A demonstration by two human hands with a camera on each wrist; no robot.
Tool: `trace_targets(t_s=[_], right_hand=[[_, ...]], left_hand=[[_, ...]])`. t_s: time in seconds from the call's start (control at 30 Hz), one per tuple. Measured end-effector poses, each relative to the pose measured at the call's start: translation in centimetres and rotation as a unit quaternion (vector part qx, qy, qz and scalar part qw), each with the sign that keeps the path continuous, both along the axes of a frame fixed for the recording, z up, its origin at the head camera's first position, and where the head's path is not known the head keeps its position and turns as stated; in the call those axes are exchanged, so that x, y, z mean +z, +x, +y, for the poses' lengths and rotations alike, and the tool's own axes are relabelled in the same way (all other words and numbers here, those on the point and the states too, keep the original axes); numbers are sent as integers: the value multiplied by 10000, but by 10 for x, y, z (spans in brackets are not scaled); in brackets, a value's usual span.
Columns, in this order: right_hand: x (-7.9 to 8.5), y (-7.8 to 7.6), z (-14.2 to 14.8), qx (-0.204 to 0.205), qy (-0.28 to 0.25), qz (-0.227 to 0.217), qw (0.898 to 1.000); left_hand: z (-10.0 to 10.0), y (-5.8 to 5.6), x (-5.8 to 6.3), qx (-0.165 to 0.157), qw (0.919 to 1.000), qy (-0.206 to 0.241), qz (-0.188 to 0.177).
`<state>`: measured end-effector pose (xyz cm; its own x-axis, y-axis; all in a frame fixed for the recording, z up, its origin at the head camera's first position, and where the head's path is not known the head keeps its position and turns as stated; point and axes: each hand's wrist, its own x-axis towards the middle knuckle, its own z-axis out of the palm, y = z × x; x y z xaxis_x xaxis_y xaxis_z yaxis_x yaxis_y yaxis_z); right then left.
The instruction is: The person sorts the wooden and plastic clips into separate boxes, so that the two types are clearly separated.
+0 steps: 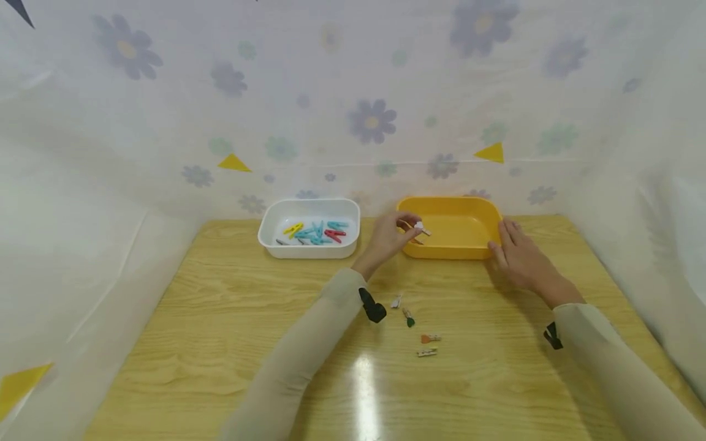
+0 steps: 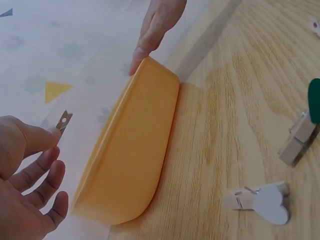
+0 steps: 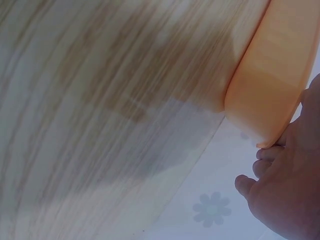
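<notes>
My left hand (image 1: 390, 236) pinches a small wooden clothespin (image 2: 63, 121) between thumb and fingertips, over the left end of the yellow tub (image 1: 455, 252). A white decoration shows on this clothespin in the head view. My right hand (image 1: 521, 260) holds the tub at its right front corner, thumb and fingers at the rim. On the table in front of the tub lie several small wooden clothespins: one with a white heart (image 2: 271, 205), one with a green decoration (image 1: 409, 317), one with an orange decoration (image 1: 430, 338) and a pale one (image 1: 427, 353).
Left of the yellow tub stands a white tub (image 1: 309, 252) with blue, red and yellow plastic clothespins inside. Both tubs are near the back edge of the wooden table (image 1: 220, 318). A flower-patterned white curtain (image 1: 309, 86) hangs behind and around the table.
</notes>
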<state>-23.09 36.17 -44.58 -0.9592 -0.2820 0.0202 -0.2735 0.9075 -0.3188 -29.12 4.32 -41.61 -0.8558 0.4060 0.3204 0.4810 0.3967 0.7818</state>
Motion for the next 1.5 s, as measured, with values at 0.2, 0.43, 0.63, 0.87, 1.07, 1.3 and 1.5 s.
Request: trace_targets(t_s=[0.2, 0.43, 0.63, 0.87, 1.07, 1.3, 1.5], right_hand=[[-1, -2, -2, 13, 4, 82, 10000], [-3, -5, -2, 22, 1, 105, 9999], [-4, -6, -6, 41, 29, 9, 10000], [-1, -2, -6, 5, -6, -39, 10000], [-3, 2, -2, 35, -36, 9, 10000], [1, 3, -1, 46, 11, 0, 10000], [0, 3, -2, 85, 66, 23, 9999]], left_hand=[[13, -12, -4, 75, 10000, 2, -62], [31, -20, -6, -86, 9997, -106, -219], [38, -24, -10, 86, 9971, -749, 111], [46, -30, -18, 63, 9929, -1158, 254], [52, -27, -21, 118, 9862, -1620, 319], [59, -24, -18, 319, 9727, -2223, 576], [63, -23, -19, 421, 9661, -2499, 488]])
